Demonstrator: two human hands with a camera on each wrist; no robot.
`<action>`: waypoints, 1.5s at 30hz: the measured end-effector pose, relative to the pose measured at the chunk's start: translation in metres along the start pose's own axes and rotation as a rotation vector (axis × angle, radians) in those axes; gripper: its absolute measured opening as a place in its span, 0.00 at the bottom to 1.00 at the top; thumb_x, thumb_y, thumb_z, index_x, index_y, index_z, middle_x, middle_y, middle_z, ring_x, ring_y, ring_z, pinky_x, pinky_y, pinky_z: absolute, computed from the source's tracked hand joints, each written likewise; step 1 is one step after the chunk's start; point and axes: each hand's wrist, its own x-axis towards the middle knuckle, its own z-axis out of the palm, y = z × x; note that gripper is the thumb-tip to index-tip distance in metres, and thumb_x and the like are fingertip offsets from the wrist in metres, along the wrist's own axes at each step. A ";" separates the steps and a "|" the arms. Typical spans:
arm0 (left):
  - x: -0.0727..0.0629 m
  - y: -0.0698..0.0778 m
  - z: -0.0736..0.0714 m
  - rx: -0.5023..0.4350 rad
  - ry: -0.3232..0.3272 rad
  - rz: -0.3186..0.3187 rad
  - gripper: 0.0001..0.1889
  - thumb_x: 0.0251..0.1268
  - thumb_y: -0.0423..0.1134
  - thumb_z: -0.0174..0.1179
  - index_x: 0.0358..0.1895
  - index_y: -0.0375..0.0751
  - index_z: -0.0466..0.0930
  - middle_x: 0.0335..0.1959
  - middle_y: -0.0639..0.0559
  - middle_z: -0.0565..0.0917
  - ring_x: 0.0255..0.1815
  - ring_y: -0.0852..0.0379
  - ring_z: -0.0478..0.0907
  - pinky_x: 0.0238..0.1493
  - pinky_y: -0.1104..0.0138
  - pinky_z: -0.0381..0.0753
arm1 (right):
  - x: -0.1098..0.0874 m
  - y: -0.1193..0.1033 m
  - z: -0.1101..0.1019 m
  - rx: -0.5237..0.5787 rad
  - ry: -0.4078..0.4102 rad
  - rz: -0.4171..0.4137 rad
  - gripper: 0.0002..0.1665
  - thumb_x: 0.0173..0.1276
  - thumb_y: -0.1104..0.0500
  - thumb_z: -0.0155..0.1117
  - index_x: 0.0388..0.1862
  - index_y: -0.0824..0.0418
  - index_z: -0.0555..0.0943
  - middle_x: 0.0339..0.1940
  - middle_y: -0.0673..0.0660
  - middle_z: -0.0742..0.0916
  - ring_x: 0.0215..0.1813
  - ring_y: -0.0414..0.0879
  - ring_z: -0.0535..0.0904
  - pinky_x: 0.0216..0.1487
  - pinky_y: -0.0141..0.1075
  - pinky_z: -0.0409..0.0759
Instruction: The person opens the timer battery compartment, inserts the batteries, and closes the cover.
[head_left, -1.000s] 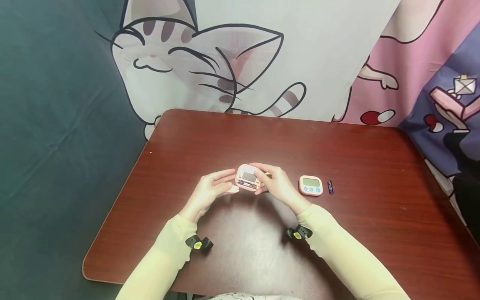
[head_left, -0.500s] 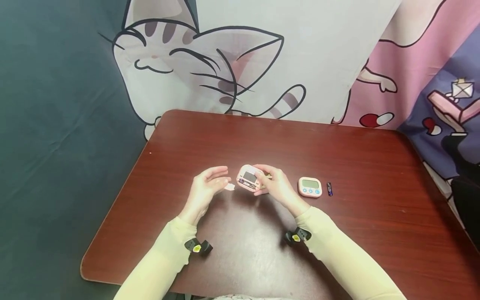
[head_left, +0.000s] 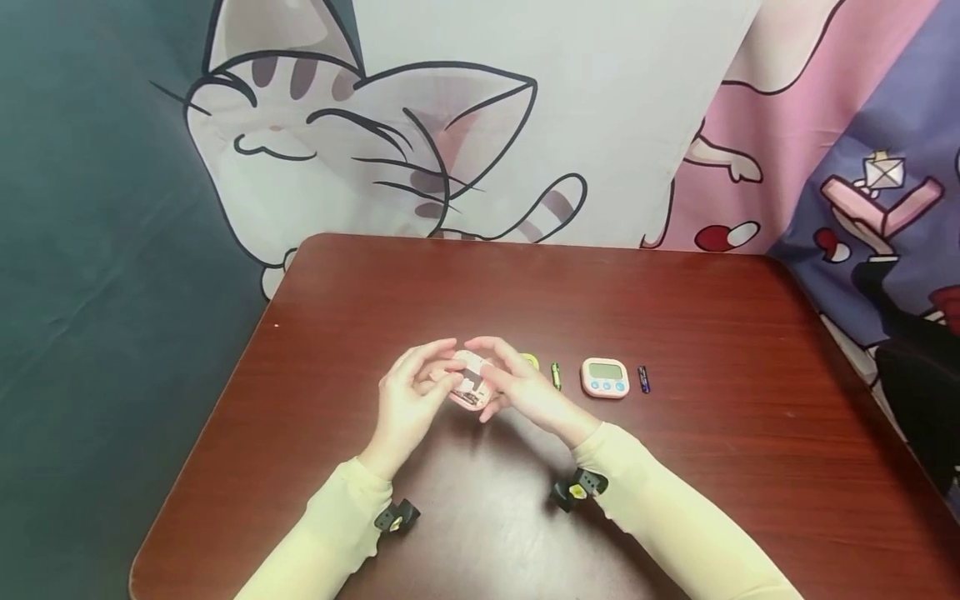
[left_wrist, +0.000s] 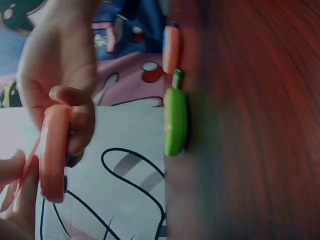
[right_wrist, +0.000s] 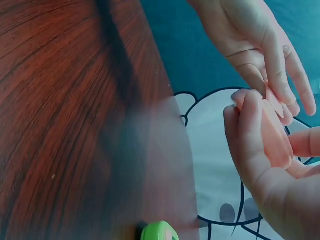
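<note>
- My right hand (head_left: 528, 396) grips the pink digital timer (left_wrist: 55, 155) in the air, in front of me between both hands, its back turned up towards the head camera.
- My left hand (head_left: 405, 404) pinches a thin pink battery cover (right_wrist: 273, 103) right at the timer's edge; I can't tell whether the two touch.
- The biggest risk I see is a crooked fit: if the cover meets the battery slot (head_left: 469, 397) at a slant, its edge could jam or spring off.
- With nothing under the timer, a hard left-hand push could twist it out of my right fingers.
- Too much tilt might also shake a loose cell from the slot.
- A dropped part could skid towards the green timer (left_wrist: 175, 122) and green battery (head_left: 556, 376), just beyond my right hand.
- Half a second ago the cover hung apart from the timer; now the hands are closer together.
- The green battery, hidden then, now shows; the second pink timer (head_left: 604, 378) and blue battery (head_left: 643, 379) remain further right of my right hand.
</note>
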 end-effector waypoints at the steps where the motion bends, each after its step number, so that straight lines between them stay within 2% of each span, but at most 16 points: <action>1: -0.001 0.000 0.000 0.050 0.017 0.057 0.22 0.55 0.28 0.67 0.55 0.42 0.78 0.45 0.45 0.81 0.42 0.53 0.84 0.40 0.70 0.82 | 0.000 0.000 0.000 0.004 -0.010 -0.007 0.24 0.75 0.63 0.44 0.68 0.60 0.60 0.50 0.63 0.77 0.30 0.46 0.79 0.33 0.56 0.82; 4: -0.001 -0.001 0.001 0.200 0.071 0.205 0.21 0.53 0.28 0.68 0.53 0.41 0.80 0.43 0.47 0.82 0.42 0.54 0.83 0.43 0.73 0.80 | 0.001 0.001 0.000 0.026 -0.022 -0.030 0.23 0.74 0.62 0.48 0.66 0.61 0.61 0.53 0.64 0.75 0.32 0.49 0.80 0.35 0.57 0.81; 7: 0.000 -0.002 0.003 0.311 0.124 0.305 0.20 0.50 0.28 0.69 0.50 0.40 0.82 0.42 0.47 0.83 0.43 0.54 0.81 0.48 0.76 0.76 | 0.003 0.002 0.000 0.051 -0.019 -0.048 0.26 0.70 0.65 0.56 0.64 0.60 0.62 0.51 0.65 0.75 0.31 0.54 0.81 0.35 0.62 0.79; 9: 0.001 -0.003 0.003 0.351 0.150 0.329 0.20 0.49 0.28 0.70 0.49 0.40 0.83 0.42 0.47 0.83 0.44 0.54 0.80 0.51 0.77 0.74 | 0.003 0.003 0.000 0.060 -0.019 -0.056 0.28 0.66 0.67 0.60 0.63 0.59 0.63 0.50 0.64 0.76 0.30 0.57 0.82 0.35 0.65 0.77; 11: 0.001 -0.003 0.002 0.359 0.163 0.320 0.20 0.48 0.29 0.71 0.48 0.39 0.83 0.44 0.47 0.83 0.45 0.53 0.80 0.53 0.75 0.74 | 0.004 0.004 0.000 0.063 -0.020 -0.057 0.30 0.64 0.68 0.62 0.62 0.58 0.63 0.49 0.64 0.76 0.29 0.59 0.82 0.35 0.66 0.76; 14: 0.002 -0.004 0.000 0.340 0.176 0.219 0.21 0.47 0.33 0.73 0.49 0.40 0.82 0.43 0.48 0.83 0.42 0.54 0.81 0.48 0.73 0.77 | 0.004 0.005 0.000 0.060 -0.020 -0.059 0.29 0.64 0.69 0.62 0.62 0.59 0.64 0.48 0.64 0.77 0.28 0.57 0.82 0.34 0.65 0.76; 19: 0.004 -0.004 -0.004 0.244 0.164 -0.090 0.18 0.46 0.43 0.74 0.41 0.42 0.81 0.32 0.51 0.83 0.30 0.59 0.81 0.33 0.69 0.82 | 0.004 0.004 -0.001 0.056 -0.001 -0.076 0.29 0.64 0.69 0.62 0.61 0.60 0.64 0.46 0.64 0.78 0.25 0.52 0.82 0.33 0.66 0.76; 21: 0.004 -0.005 -0.005 0.185 0.147 -0.185 0.16 0.47 0.43 0.74 0.38 0.41 0.82 0.30 0.49 0.84 0.30 0.59 0.80 0.33 0.68 0.82 | 0.004 0.003 -0.003 0.046 0.012 -0.088 0.29 0.63 0.69 0.62 0.62 0.60 0.64 0.45 0.64 0.78 0.24 0.51 0.82 0.33 0.66 0.76; 23: 0.005 -0.005 -0.006 0.124 0.136 -0.248 0.15 0.48 0.42 0.73 0.37 0.39 0.83 0.30 0.47 0.84 0.31 0.59 0.81 0.35 0.68 0.82 | 0.003 0.002 -0.004 0.040 0.022 -0.098 0.30 0.63 0.69 0.63 0.62 0.61 0.64 0.45 0.65 0.79 0.24 0.51 0.81 0.32 0.65 0.76; 25: 0.005 -0.006 -0.006 0.073 0.129 -0.279 0.14 0.49 0.41 0.73 0.37 0.38 0.83 0.32 0.47 0.85 0.31 0.59 0.82 0.36 0.68 0.82 | 0.002 0.003 -0.006 0.040 0.030 -0.103 0.30 0.63 0.70 0.62 0.62 0.62 0.63 0.45 0.66 0.79 0.25 0.50 0.81 0.31 0.63 0.77; 30: 0.006 -0.005 -0.008 -0.087 0.113 -0.295 0.11 0.55 0.36 0.69 0.35 0.32 0.80 0.31 0.48 0.87 0.30 0.55 0.84 0.31 0.63 0.84 | -0.001 0.002 -0.011 0.069 0.038 -0.109 0.26 0.69 0.69 0.53 0.65 0.64 0.60 0.49 0.69 0.77 0.30 0.49 0.81 0.32 0.58 0.81; 32: 0.006 -0.006 -0.009 -0.142 0.086 -0.317 0.10 0.56 0.34 0.67 0.34 0.31 0.78 0.30 0.47 0.87 0.30 0.51 0.85 0.31 0.61 0.84 | -0.002 0.001 -0.012 0.061 0.051 -0.108 0.25 0.71 0.68 0.51 0.66 0.64 0.60 0.49 0.69 0.77 0.31 0.48 0.80 0.32 0.57 0.82; 34: 0.006 -0.006 -0.010 -0.175 0.029 -0.351 0.09 0.57 0.33 0.66 0.35 0.30 0.77 0.29 0.46 0.86 0.30 0.50 0.85 0.33 0.59 0.84 | -0.002 0.000 -0.014 0.033 0.076 -0.103 0.25 0.72 0.67 0.51 0.66 0.64 0.60 0.48 0.68 0.77 0.30 0.46 0.79 0.30 0.55 0.82; 39: 0.002 -0.009 -0.007 -0.158 -0.107 -0.452 0.13 0.54 0.27 0.66 0.41 0.30 0.73 0.29 0.34 0.84 0.27 0.44 0.84 0.34 0.54 0.84 | -0.001 0.001 -0.013 -0.019 0.098 -0.102 0.25 0.71 0.67 0.51 0.65 0.65 0.61 0.42 0.64 0.79 0.27 0.43 0.77 0.26 0.41 0.83; 42: -0.001 -0.009 -0.003 -0.103 -0.096 -0.468 0.16 0.52 0.25 0.66 0.43 0.34 0.72 0.27 0.34 0.84 0.26 0.44 0.84 0.34 0.54 0.84 | -0.002 0.002 -0.011 -0.019 0.088 -0.100 0.24 0.72 0.66 0.51 0.65 0.66 0.61 0.40 0.63 0.79 0.26 0.43 0.77 0.27 0.36 0.81; 45: -0.004 -0.008 0.001 -0.056 -0.051 -0.447 0.17 0.52 0.26 0.67 0.44 0.36 0.72 0.27 0.38 0.85 0.26 0.44 0.84 0.34 0.56 0.84 | -0.004 0.004 -0.010 -0.012 0.084 -0.094 0.24 0.72 0.66 0.51 0.65 0.65 0.62 0.39 0.62 0.79 0.26 0.43 0.78 0.29 0.37 0.82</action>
